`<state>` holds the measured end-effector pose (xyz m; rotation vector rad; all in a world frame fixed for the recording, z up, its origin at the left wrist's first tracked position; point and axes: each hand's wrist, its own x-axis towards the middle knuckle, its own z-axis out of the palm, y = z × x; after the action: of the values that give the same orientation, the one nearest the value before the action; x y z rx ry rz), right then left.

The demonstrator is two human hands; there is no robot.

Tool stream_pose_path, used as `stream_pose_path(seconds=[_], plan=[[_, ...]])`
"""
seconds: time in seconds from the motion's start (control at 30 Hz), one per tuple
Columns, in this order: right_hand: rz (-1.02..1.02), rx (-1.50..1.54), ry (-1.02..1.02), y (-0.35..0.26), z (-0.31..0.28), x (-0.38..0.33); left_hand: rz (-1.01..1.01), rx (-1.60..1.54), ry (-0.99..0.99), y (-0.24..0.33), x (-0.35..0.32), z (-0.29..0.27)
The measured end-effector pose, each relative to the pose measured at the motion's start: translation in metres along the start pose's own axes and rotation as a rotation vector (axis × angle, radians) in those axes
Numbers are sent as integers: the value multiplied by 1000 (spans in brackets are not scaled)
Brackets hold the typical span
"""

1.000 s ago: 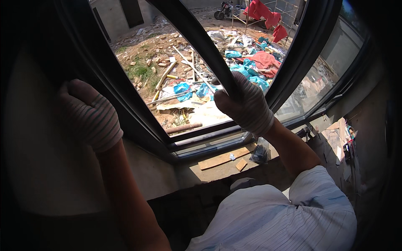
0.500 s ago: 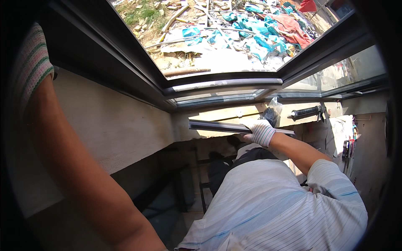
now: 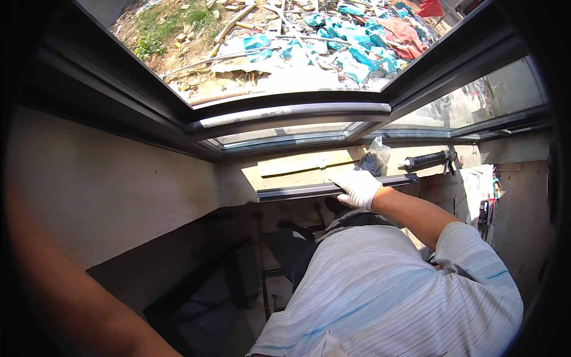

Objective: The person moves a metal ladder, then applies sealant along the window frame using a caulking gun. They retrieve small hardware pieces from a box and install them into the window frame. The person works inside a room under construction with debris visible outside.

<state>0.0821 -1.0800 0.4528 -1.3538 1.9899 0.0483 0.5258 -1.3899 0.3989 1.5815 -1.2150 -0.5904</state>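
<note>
My right hand [image 3: 358, 188], in a white knitted glove, is closed on a long dark metal profile strip [image 3: 291, 192]. The strip runs roughly level along the front edge of the sunlit window sill [image 3: 303, 162]; whether it rests there I cannot tell. Only my left forearm [image 3: 65, 279] shows, blurred at the left rim; the hand itself is outside the picture. Just beyond my right hand sits a clear plastic bag [image 3: 375, 157] with dark contents. Right of the bag lies a black caulking gun [image 3: 428, 159].
A dark window frame [image 3: 291, 111] spans the view ahead, with rubble and torn blue sheeting [image 3: 357, 47] outside. Below the frame at left is a plastered wall [image 3: 107, 178]. Ladder-like dark bars [image 3: 264, 268] stand below, near my legs.
My right hand has brought the strip slightly left and down, close along the sill edge. My left gloved hand, earlier raised at the upper left, has dropped out of view.
</note>
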Motion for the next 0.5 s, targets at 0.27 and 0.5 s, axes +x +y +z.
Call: stream_pose_path(seconds=[0.27,0.5], plan=[[-119,-35,18,98,120,64,296,-56,120,75,47,9],[-180,74,58,155,192,138,653,8,113,282,85,67]])
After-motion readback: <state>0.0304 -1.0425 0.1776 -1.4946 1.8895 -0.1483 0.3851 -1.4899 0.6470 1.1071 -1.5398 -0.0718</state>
